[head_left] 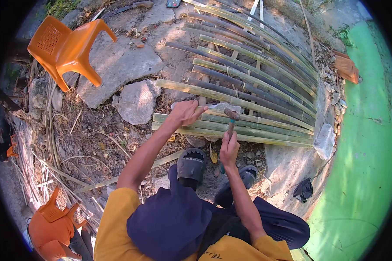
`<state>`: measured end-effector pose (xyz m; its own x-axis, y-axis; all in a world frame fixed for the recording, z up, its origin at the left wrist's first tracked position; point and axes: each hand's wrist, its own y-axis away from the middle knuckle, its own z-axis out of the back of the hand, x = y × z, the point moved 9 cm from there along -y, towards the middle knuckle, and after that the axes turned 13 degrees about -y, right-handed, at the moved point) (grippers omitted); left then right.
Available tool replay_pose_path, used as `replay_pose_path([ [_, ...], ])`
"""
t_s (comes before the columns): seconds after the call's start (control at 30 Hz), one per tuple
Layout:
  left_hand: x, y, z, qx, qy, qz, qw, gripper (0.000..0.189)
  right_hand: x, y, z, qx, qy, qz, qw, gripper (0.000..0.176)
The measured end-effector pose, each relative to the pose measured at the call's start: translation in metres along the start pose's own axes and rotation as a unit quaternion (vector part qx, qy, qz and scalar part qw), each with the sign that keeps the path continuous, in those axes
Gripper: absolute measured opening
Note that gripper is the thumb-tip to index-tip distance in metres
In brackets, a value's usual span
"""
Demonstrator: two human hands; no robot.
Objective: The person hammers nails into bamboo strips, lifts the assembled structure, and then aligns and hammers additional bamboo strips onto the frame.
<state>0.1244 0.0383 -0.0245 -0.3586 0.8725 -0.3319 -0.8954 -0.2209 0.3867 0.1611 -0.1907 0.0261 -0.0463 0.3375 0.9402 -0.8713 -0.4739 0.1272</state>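
Right grip [229, 149] wraps hammer [231, 121]; left grip [185, 112] rests on bamboo [265, 122].

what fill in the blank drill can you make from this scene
1. The right hand grips a ____.
2. The left hand rests on ____ slats.
3. The plastic chair is ____ in colour.
Missing words: hammer; bamboo; orange.
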Motion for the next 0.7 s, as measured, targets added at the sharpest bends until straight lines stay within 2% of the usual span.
replay_pose_path([
  [0.17,0.002,-0.002,-0.014,-0.070,0.044,0.001,0.997,0.055,-0.001,-0.002,-0.003,0.007,-0.001,-0.002,1.000,0.023],
  [0.23,0.003,0.006,-0.010,-0.174,0.014,0.055,0.983,0.049,0.000,0.001,-0.005,0.015,0.011,-0.005,1.000,0.023],
  [0.27,0.003,0.002,-0.013,-0.175,0.015,0.056,0.983,0.049,0.002,-0.001,-0.007,0.022,0.021,-0.002,1.000,0.023],
  [0.33,0.016,0.000,-0.020,-0.145,0.056,0.145,0.977,0.044,0.004,0.000,-0.009,0.022,0.021,0.005,1.000,0.023],
  [0.37,0.015,-0.002,-0.020,-0.145,0.056,0.144,0.977,0.044,0.007,0.000,-0.009,0.022,0.023,0.015,0.999,0.023],
  [0.43,0.022,0.000,-0.017,-0.154,0.087,0.206,0.962,0.044,0.002,0.001,-0.010,0.027,0.023,0.001,0.999,0.023],
  [0.57,0.020,-0.001,-0.012,-0.197,0.056,0.207,0.957,0.046,-0.004,0.003,-0.013,0.036,0.019,-0.024,0.999,0.023],
  [0.7,0.018,-0.002,-0.011,-0.225,0.031,0.171,0.959,0.048,0.005,0.000,-0.015,0.037,0.017,-0.015,0.999,0.022],
])
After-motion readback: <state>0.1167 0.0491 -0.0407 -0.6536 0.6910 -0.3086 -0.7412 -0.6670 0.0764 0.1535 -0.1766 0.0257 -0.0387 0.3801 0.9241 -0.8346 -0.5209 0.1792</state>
